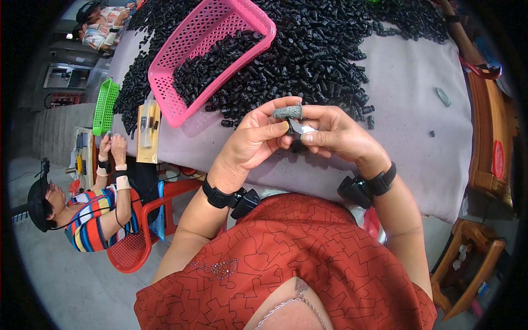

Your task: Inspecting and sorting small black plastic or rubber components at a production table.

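Above the near edge of the bench (418,165), which is covered with a pale grey cloth, both hands meet close together. The left hand (254,144) has its fingers closed on a small black plastic piece (290,127), pinched between thumb and forefinger; the forefinger wears a grey knitted finger cot (288,112). The piece is short, dark and mostly hidden by the fingers, so its exact shape cannot be told. The right hand (336,135) has its fingers clamped on a small blade (301,128), whose bright metal tip touches the black piece. Each wrist carries a black band with a small black device.

Toward the far edge of the bench lies a broad heap of black pieces (324,49), small, tube-like and matte. On the heap, toward the far left corner, sits a pink plastic basket (242,11) with slotted walls, tilted, holding more of the same black pieces. At the left edge of the bench stands a green slotted basket (104,107); what is in it cannot be seen. Just beside it lies a flat yellow packet (148,132). A person in a striped shirt (91,223) sits on a red chair (137,247) at that left edge, hands raised to the bench.
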Tool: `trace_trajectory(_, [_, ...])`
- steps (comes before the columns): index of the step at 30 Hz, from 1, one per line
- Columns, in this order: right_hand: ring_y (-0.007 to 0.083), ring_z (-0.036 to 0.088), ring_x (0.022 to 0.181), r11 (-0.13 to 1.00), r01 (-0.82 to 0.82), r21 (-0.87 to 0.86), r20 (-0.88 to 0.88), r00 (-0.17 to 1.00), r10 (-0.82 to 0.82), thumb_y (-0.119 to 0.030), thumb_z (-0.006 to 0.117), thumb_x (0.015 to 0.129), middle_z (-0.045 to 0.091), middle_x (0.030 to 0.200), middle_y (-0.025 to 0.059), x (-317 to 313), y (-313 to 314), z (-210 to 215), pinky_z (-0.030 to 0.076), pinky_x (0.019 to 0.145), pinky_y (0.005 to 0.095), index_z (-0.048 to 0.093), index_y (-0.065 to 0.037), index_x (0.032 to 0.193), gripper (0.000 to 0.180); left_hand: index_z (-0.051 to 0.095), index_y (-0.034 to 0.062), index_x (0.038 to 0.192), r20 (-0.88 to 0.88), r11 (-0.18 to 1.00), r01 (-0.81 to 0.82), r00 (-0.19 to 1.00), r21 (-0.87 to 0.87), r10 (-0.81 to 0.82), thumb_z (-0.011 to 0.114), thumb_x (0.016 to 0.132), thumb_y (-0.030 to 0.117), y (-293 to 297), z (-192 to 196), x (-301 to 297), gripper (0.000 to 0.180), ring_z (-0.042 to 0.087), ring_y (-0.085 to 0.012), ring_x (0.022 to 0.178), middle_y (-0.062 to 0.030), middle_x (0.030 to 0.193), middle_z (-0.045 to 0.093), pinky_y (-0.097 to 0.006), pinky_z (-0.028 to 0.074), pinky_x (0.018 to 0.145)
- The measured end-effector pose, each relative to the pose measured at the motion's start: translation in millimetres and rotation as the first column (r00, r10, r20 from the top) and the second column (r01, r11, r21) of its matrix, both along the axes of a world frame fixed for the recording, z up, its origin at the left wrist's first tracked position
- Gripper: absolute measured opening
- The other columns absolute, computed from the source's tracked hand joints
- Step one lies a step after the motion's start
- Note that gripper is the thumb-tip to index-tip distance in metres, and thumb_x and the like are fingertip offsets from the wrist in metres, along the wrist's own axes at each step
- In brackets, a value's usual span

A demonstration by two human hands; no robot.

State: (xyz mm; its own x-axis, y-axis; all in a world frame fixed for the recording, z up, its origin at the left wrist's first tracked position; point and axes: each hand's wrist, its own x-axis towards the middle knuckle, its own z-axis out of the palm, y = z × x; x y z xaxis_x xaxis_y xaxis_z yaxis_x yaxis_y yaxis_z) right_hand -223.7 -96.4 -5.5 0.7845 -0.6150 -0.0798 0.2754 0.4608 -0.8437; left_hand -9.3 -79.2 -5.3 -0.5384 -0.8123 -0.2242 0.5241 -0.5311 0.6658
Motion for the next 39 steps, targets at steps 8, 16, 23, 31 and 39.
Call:
trace_trajectory(8, [0.0008,0.046,0.058,0.999,0.032,-0.021,-0.013,0.999,-0.032,-0.016,0.063,0.092,0.059,0.076,-0.0036,-1,-2,3,0.033,0.046,0.0155,0.048,-0.001,0.135,0.048,0.049,0.0020,0.134,0.081,0.998,-0.051,0.995,-0.040,0.054,0.060,0.092,0.006,-1,2,-4,0.043,0.062,-0.0110,0.078,-0.0042,0.103,0.064,-0.024,0.052,0.068])
trace_trajectory(16, [0.0004,0.043,0.055,0.978,0.210,-0.011,0.000,0.978,-0.210,-0.012,0.059,0.091,0.053,0.071,-0.0052,-4,-5,10,0.031,0.045,0.0153,0.051,-0.002,0.132,0.043,0.060,-0.0024,0.116,0.169,0.991,-0.101,0.979,-0.085,0.114,0.060,0.093,0.006,0,6,9,0.025,0.066,-0.0132,0.083,-0.0067,0.097,0.066,-0.024,0.056,0.073])
trace_trajectory(23, [0.0022,0.042,0.054,0.977,0.213,0.012,0.019,0.977,-0.213,-0.015,0.060,0.092,0.051,0.070,-0.0046,-3,-4,2,0.030,0.044,0.0165,0.051,-0.001,0.131,0.043,0.060,0.0017,0.115,0.171,0.985,-0.130,0.974,-0.111,0.148,0.063,0.092,0.012,1,15,12,0.026,0.061,-0.0102,0.073,-0.0049,0.091,0.065,-0.022,0.051,0.065])
trace_trajectory(31, [0.0030,0.046,0.059,0.973,0.229,0.040,0.018,0.973,-0.230,-0.010,0.061,0.091,0.053,0.076,-0.0037,-1,-6,1,0.034,0.045,0.0163,0.049,0.000,0.134,0.045,0.063,0.0009,0.111,0.195,0.967,-0.187,0.956,-0.172,0.219,0.062,0.092,0.010,-1,21,20,0.021,0.058,-0.0112,0.072,-0.0046,0.089,0.064,-0.023,0.048,0.063])
trace_trajectory(39, [0.0046,0.047,0.059,0.968,0.240,0.068,0.059,0.968,-0.244,-0.010,0.062,0.091,0.052,0.075,-0.0023,-3,-9,-1,0.036,0.045,0.0165,0.048,0.002,0.134,0.046,0.064,0.0028,0.114,0.379,0.640,-0.384,0.564,-0.666,0.734,0.065,0.089,0.008,-55,74,81,0.026,0.060,-0.0067,0.072,-0.0022,0.096,0.066,-0.019,0.048,0.062])
